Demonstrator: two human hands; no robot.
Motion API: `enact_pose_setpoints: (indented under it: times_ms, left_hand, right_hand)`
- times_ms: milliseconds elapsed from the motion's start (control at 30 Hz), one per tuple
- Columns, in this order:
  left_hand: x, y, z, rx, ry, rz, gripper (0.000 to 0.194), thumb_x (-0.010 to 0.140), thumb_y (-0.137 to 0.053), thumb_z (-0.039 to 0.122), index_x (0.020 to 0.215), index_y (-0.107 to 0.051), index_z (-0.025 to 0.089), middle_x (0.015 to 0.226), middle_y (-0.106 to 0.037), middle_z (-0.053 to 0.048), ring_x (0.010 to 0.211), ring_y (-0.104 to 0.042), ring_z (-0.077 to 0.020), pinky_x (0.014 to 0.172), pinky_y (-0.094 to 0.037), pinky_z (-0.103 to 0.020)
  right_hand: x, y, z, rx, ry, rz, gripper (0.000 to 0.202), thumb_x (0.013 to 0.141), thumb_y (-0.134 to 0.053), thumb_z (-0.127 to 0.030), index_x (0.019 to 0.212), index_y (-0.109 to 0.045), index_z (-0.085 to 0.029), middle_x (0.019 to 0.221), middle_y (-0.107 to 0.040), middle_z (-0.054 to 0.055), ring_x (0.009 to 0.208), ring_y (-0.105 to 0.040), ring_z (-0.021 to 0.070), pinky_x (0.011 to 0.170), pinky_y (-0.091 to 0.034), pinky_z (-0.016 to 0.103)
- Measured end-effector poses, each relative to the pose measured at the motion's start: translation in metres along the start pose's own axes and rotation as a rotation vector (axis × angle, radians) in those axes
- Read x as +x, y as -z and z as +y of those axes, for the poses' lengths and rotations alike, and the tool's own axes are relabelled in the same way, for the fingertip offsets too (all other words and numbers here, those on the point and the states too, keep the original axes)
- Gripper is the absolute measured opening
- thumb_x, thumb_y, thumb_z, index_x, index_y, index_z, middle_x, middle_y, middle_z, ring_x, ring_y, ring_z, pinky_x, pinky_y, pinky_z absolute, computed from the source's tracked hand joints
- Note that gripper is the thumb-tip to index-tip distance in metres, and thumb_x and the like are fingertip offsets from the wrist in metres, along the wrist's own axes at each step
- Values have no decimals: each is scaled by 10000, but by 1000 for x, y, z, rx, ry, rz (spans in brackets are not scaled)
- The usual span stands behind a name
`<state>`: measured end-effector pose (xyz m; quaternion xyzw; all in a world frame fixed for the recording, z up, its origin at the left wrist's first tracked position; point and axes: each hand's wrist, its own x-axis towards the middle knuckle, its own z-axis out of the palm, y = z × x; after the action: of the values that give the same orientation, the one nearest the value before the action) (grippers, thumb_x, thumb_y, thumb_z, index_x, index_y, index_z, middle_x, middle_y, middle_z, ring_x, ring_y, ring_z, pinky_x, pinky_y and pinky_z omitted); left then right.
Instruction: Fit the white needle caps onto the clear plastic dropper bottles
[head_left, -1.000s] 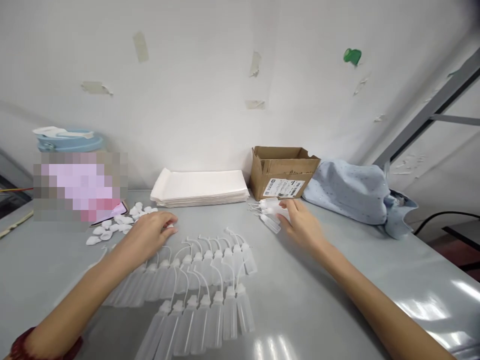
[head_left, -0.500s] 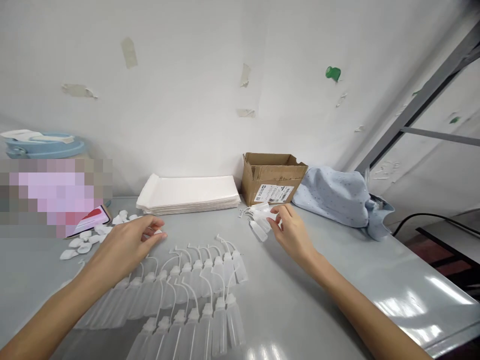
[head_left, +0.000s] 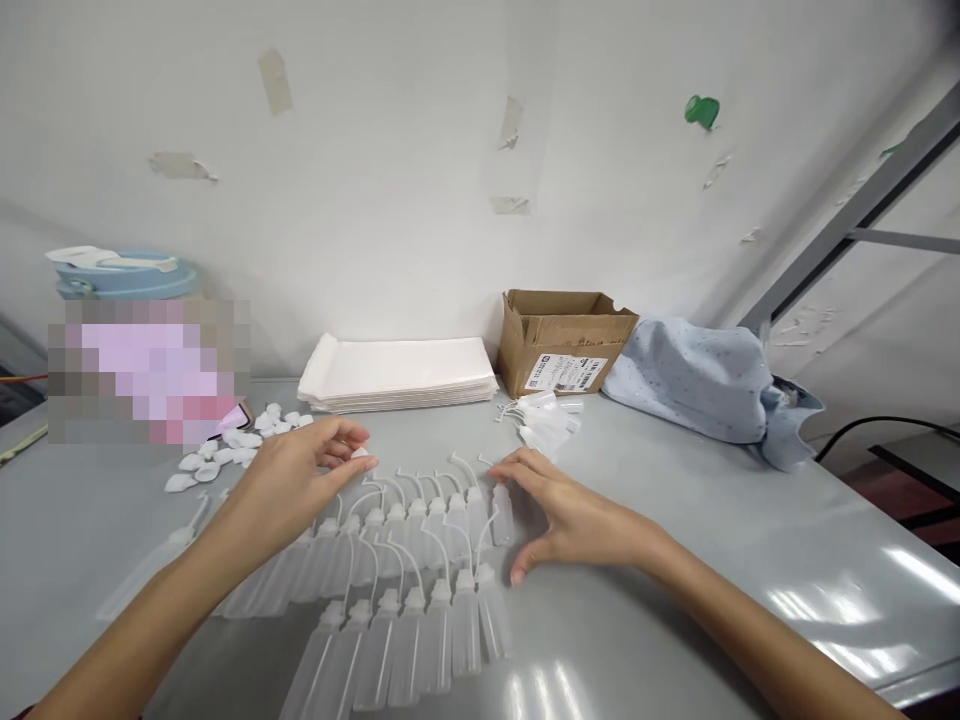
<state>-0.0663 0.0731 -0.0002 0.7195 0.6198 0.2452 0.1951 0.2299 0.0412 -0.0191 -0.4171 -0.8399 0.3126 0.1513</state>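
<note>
My left hand (head_left: pixel 311 468) is closed in a pinch on a small white piece (head_left: pixel 361 454), mostly hidden by the fingers. It hovers above the left part of a back row of translucent plastic bottles (head_left: pixel 416 520), each with a thin strap curling from its neck. In front lies a second row of similar bottles (head_left: pixel 405 640). My right hand (head_left: pixel 562 510) is open, thumb apart from the fingers, beside the bottle (head_left: pixel 502 515) at the back row's right end. Its fingertips are at that bottle's neck; whether they touch it I cannot tell.
Loose white pieces (head_left: pixel 240 440) lie behind my left hand. Several more bottles (head_left: pixel 551 420) are heaped before a cardboard box (head_left: pixel 555 345). A stack of white padded envelopes (head_left: pixel 397 370) stands against the wall, and a light blue cloth (head_left: pixel 690 390) lies right of the box.
My right hand has moved left and nearer from the heap to the end of the back row, where another bottle now lies. My left hand keeps its pinch. The view has shifted slightly.
</note>
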Motion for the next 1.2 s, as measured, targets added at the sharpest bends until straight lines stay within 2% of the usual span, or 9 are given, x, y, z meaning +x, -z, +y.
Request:
enact_pose_setpoints:
  times_ms: [133, 333, 467, 600, 767, 933, 1000, 1067, 1200]
  left_hand:
    - [0, 1, -1, -26, 5, 11, 325, 734, -567, 513, 877, -621, 226, 898, -716, -49, 904, -657, -268, 752, -522, -337]
    - [-3, -1, 5, -112, 51, -38, 370, 716, -596, 534, 905, -615, 216, 862, -713, -49, 885, -665, -261, 769, -524, -354]
    - [-12, -9, 21, -303, 64, -92, 384, 711, -626, 527, 915, -616, 201, 858, -709, -53, 820, -680, -239, 720, -544, -330]
    - [-28, -22, 45, -532, 60, -188, 329, 697, -674, 467, 870, -650, 189, 806, -706, -44, 807, -681, -229, 695, -563, -304]
    - [-44, -32, 66, -681, -36, -189, 211, 752, -660, 353, 905, -687, 211, 906, -709, -32, 874, -663, -206, 778, -556, -293]
    - [-47, -39, 73, -779, -115, -143, 148, 808, -616, 269, 924, -691, 216, 924, -688, -11, 853, -657, -160, 788, -544, -251]
    - [-47, -43, 73, -817, -132, -151, 142, 814, -609, 244, 927, -691, 214, 920, -681, -8, 850, -657, -151, 788, -541, -240]
    - [-49, -47, 73, -838, -140, -160, 147, 810, -613, 223, 932, -693, 207, 937, -677, -14, 858, -655, -152, 793, -539, -242]
    - [-51, -52, 71, -853, -140, -190, 154, 808, -612, 212, 934, -701, 204, 965, -679, -26, 868, -648, -159, 792, -539, -252]
  right_hand:
    - [0, -5, -3, -41, -44, 39, 830, 637, -773, -473, 1328, -392, -217, 1203, -443, 91, 1117, -452, 263, 948, -427, 424]
    - [-3, -3, -4, 9, -35, 31, 577, 740, -686, -264, 1264, -450, -208, 1187, -466, 88, 1091, -480, 241, 943, -420, 411]
    - [-6, -1, -11, 58, 35, 178, 578, 692, -583, -58, 1229, -451, -227, 1200, -462, 79, 1073, -496, 223, 878, -450, 369]
    - [-7, -3, -22, 88, 124, 336, 665, 627, -452, 38, 1221, -447, -260, 1232, -472, 77, 1115, -489, 226, 821, -473, 342]
    - [-9, -15, -36, 153, 199, 428, 702, 600, -374, 52, 1211, -468, -280, 1222, -518, 50, 1174, -470, 221, 951, -421, 403]
    - [-11, -27, -48, 352, 106, 412, 669, 589, -335, 56, 1140, -512, -277, 1175, -530, 32, 965, -570, 176, 684, -484, 266]
    - [-12, -29, -51, 406, 80, 403, 647, 600, -345, 53, 1127, -517, -280, 1166, -530, 26, 962, -566, 176, 664, -470, 252]
    - [-12, -28, -53, 444, 87, 391, 608, 639, -374, 37, 1134, -521, -284, 1149, -532, 22, 987, -556, 184, 727, -473, 275]
    - [-11, -27, -55, 423, 118, 373, 344, 861, -425, -105, 1136, -535, -280, 1124, -533, 37, 1068, -520, 198, 926, -427, 350]
